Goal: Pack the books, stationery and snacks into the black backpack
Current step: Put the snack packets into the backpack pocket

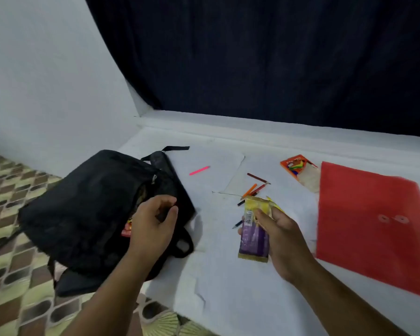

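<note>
Left hand (153, 221) is pinching the black backpack (87, 214) mouth at the white sheet's (228, 287) left edge, apparently holding it open, while right hand (280, 241) is gripping a snack packet (254, 229) mid-sheet, seemingly for loading.

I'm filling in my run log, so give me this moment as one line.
left hand: grips black fabric backpack opening | right hand: holds purple-and-yellow snack packets | loose: coloured pencils, red plastic folder
</note>
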A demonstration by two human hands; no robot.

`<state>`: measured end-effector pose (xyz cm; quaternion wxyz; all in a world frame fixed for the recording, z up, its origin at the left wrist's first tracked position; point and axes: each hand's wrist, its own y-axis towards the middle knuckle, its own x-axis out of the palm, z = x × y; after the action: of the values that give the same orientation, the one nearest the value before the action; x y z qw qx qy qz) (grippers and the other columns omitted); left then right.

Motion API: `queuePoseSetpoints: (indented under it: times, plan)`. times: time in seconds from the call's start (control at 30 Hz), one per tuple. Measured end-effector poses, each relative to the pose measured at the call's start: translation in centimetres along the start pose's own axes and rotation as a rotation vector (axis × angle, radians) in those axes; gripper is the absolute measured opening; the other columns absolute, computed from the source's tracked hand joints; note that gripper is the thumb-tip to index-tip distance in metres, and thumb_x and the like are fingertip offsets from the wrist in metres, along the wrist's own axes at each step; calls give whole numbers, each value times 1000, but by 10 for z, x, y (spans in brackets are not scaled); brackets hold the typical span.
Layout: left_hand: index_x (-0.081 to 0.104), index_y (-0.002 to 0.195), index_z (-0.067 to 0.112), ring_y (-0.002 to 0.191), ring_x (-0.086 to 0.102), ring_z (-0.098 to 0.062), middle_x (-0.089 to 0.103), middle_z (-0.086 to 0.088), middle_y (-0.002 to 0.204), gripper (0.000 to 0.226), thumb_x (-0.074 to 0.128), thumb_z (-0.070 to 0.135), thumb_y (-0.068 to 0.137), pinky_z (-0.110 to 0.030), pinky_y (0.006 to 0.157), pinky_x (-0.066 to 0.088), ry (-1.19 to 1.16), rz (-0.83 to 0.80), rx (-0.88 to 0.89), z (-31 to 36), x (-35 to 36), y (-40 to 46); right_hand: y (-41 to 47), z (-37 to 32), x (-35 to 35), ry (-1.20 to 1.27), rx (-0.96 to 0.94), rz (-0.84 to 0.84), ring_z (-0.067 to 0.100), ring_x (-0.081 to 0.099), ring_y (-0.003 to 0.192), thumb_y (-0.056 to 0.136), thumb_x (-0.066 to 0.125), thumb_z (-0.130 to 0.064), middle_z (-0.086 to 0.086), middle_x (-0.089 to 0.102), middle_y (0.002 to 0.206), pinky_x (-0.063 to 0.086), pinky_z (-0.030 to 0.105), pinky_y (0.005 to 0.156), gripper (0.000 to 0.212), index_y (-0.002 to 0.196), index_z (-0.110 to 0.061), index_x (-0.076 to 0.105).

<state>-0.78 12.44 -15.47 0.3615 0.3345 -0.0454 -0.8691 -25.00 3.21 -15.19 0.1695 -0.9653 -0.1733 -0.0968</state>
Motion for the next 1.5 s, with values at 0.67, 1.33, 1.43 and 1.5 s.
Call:
queuePoseSetpoints:
  times: [0.67, 1.33, 1.43, 1.5]
  plan:
    - [65, 77, 20, 89, 64, -12, 65, 12, 88, 12, 71, 15, 86, -28, 82, 51, 25, 82, 203, -104, -139, 61, 88, 52, 277, -103, 131, -262, 20, 70, 83, 95, 62, -6, 7, 74, 94, 56, 34, 79, 11, 103, -10, 69]
    - [64, 79, 34, 125, 44, -3, 53, 19, 120, 8, 63, 42, 80, -42, 95, 29, 102, -75, 258, -139, -121, 60, 87, 92, 268, -1100, -299, -87, 28, 62, 99, 88, 65, -41, 8, 60, 107, 46, 29, 76, 36, 115, -18, 58]
    - [62, 78, 36, 126, 43, -3, 54, 20, 118, 8, 62, 44, 78, -38, 93, 24, 121, -87, 244, -141, -120, 62, 89, 89, 272, -716, -102, -86, 27, 65, 83, 82, 73, -13, 4, 58, 97, 56, 34, 71, 30, 109, -16, 60]
    - [61, 77, 37, 125, 42, 0, 54, 20, 117, 7, 62, 44, 77, -37, 93, 23, 130, -97, 246, -141, -120, 63, 90, 85, 278, -399, 66, -44, 26, 64, 74, 80, 69, 5, 10, 56, 101, 60, 37, 60, 31, 104, -12, 60]
